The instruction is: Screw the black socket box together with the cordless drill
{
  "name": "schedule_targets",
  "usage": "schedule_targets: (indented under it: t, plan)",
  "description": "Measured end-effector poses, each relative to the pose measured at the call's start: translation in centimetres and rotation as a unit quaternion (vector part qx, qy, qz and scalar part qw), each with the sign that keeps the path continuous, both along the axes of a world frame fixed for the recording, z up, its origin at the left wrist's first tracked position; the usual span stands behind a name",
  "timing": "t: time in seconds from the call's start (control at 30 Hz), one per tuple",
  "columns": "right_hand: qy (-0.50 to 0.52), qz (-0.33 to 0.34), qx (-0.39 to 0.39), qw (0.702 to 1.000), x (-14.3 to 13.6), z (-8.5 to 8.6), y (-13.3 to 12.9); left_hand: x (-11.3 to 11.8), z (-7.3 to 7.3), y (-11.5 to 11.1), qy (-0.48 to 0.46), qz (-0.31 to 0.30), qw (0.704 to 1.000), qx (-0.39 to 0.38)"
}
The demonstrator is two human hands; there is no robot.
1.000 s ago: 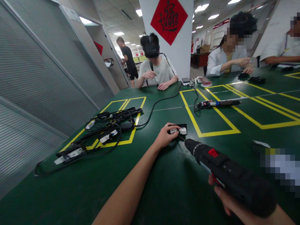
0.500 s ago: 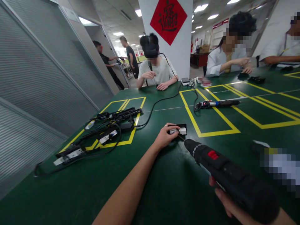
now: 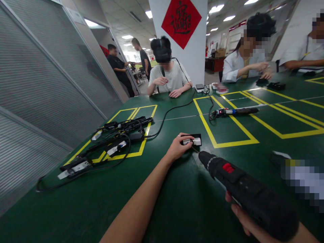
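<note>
My left hand point(image 3: 179, 145) grips a small black housing with a white insert point(image 3: 196, 140) and presses it down on the green table point(image 3: 174, 179). Thumb and fingers lie over its left part, hiding some of it. Wrapped round the handle of a black cordless drill point(image 3: 243, 189) is my right hand point(image 3: 240, 216), mostly hidden beneath the tool. The drill points away and to the left. Its thin bit point(image 3: 195, 149) reaches the near edge of the housing beside my left thumb; whether it touches a screw is too small to tell.
Black parts with cables point(image 3: 124, 135) lie in a yellow-taped area at left. A pen-shaped electric screwdriver point(image 3: 235, 111) rests at right, beyond a blurred object point(image 3: 306, 179). Across the table sit a person in white point(image 3: 170, 74) and another co-worker point(image 3: 235, 65), both handling small parts.
The drill and my hands hold nearly the same place, with only a slight shift of the drill to the left. In the background, a standing person has moved a little to the right.
</note>
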State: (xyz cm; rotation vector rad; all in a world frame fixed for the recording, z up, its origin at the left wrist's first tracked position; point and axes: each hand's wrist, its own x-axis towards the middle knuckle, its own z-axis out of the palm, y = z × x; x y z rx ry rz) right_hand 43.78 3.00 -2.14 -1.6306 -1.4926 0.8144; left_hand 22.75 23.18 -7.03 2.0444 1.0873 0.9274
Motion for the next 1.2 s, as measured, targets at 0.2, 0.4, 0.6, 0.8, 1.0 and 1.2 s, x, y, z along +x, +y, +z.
schedule_targets:
  t: [0.2,0.4,0.6,0.8,1.0,1.2]
  plan:
    - [0.045,-0.017,-0.025,0.999,0.1,0.0,-0.3,0.1,0.2,-0.1,0.003,0.004,1.0,-0.006]
    - [0.05,0.003,-0.031,0.998,0.7,-0.8,-0.6,0.1,0.1,-0.2,0.001,0.002,1.0,0.001]
    - [0.052,-0.003,-0.041,0.998,0.7,-1.5,-0.4,0.1,0.3,-0.2,0.011,0.004,1.0,-0.005]
    - [0.048,-0.007,-0.078,0.996,0.6,-1.5,0.4,0.1,0.5,-0.3,0.001,-0.003,1.0,-0.013]
    - [0.071,0.007,-0.063,0.995,0.6,-1.5,0.5,0.1,0.5,-0.3,-0.002,0.002,1.0,-0.016]
    - [0.099,0.004,-0.043,0.994,0.5,-1.5,-0.1,0.0,0.4,-0.2,-0.002,-0.004,1.0,-0.013]
